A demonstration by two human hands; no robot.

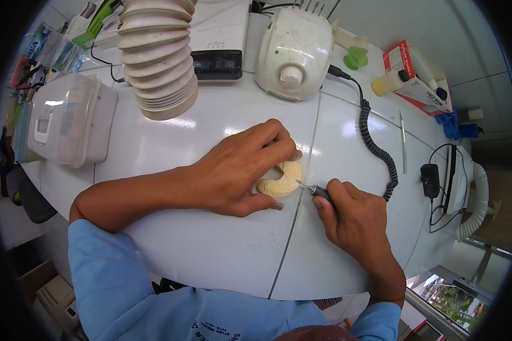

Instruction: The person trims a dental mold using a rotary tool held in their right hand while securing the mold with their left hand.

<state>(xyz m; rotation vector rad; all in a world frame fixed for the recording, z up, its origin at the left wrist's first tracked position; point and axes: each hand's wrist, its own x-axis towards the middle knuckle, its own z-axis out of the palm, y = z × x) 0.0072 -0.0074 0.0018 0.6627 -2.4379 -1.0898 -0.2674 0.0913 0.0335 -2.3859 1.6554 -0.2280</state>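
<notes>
Cream-coloured arch (281,187) sits pinched between thumb and fingers of the left hand (233,170), probably to steady it. Fingers of the right hand (357,216) close around a drill (321,194), likely for control, its bit pointing at the arch.

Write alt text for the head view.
A person's left hand holds a cream horseshoe-shaped piece on a white table while the right hand points a thin-tipped handpiece at its edge. Beyond them are a white control box and a ribbed hose.
</notes>
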